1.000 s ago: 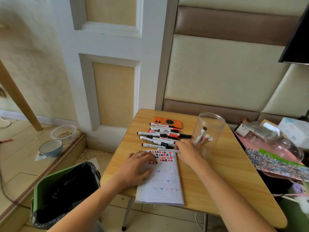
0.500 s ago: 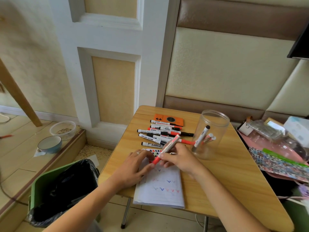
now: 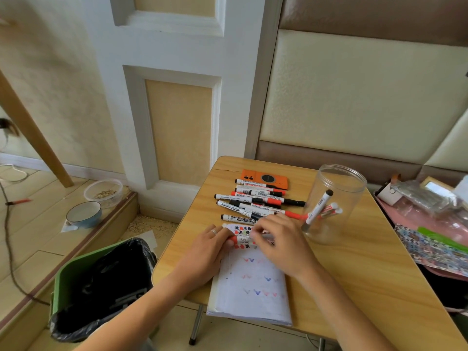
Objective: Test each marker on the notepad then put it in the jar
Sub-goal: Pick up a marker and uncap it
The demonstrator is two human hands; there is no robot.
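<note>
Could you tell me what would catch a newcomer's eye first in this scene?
Probably both hands meeting over the top of the notepad: the left hand and right hand hold a red marker between them. Next, the row of markers beyond, and the clear jar to the right, markers inside.

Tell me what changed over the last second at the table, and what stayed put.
The right hand took a red-capped marker from the row of markers and brought it down over the notepad. It was tilted up half a second ago and now lies nearly level. The left hand moved from pressing the notepad to gripping the marker's red cap end. The jar, the markers inside it and the notepad stayed where they were.
</note>
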